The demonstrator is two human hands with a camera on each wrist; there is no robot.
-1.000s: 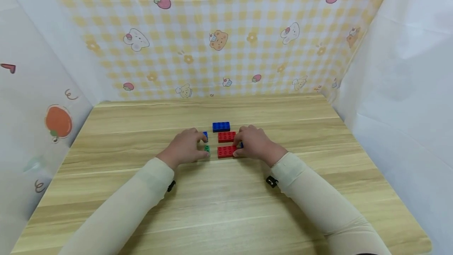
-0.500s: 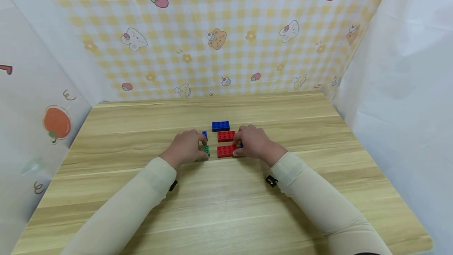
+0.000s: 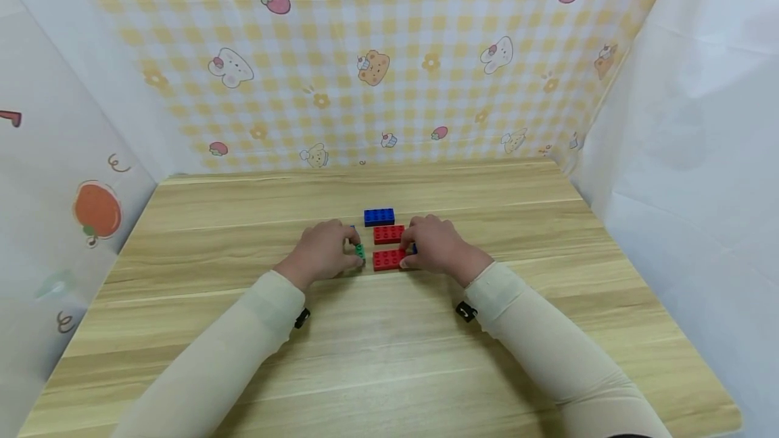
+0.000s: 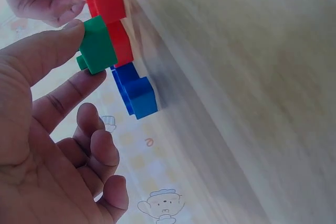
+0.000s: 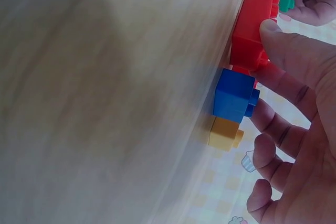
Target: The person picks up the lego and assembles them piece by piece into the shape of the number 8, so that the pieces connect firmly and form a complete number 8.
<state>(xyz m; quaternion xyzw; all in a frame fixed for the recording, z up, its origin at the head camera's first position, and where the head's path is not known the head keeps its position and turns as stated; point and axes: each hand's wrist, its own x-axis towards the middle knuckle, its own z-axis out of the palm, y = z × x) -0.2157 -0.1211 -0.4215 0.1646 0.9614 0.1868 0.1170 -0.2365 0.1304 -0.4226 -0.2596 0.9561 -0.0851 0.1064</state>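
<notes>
My left hand (image 3: 322, 252) pinches a small green toy building brick (image 4: 98, 45) between thumb and index finger, its other fingers loosely bent. In the head view the brick shows just left of the near red brick. My right hand (image 3: 435, 245) grips the right end of that eight-stud red brick (image 3: 386, 261), thumb on the near side and index finger behind, as the right wrist view shows. A second red brick (image 3: 387, 234) lies right behind it. Mostly hidden by my right hand is a blue brick (image 5: 233, 95), with a yellow brick (image 5: 223, 132) beyond it.
A long blue brick (image 3: 379, 217) lies behind the red ones. Another blue brick (image 4: 144, 98) sits beyond my left fingers, mostly covered in the head view. The wood-grain table (image 3: 377, 357) ends at a yellow-checked cloth (image 3: 426, 32), with white cloth (image 3: 700, 154) at the sides.
My left hand has shifted slightly right, bringing the green brick closer to the near red brick, and now covers more of the blue brick behind it. My right hand has stayed in place.
</notes>
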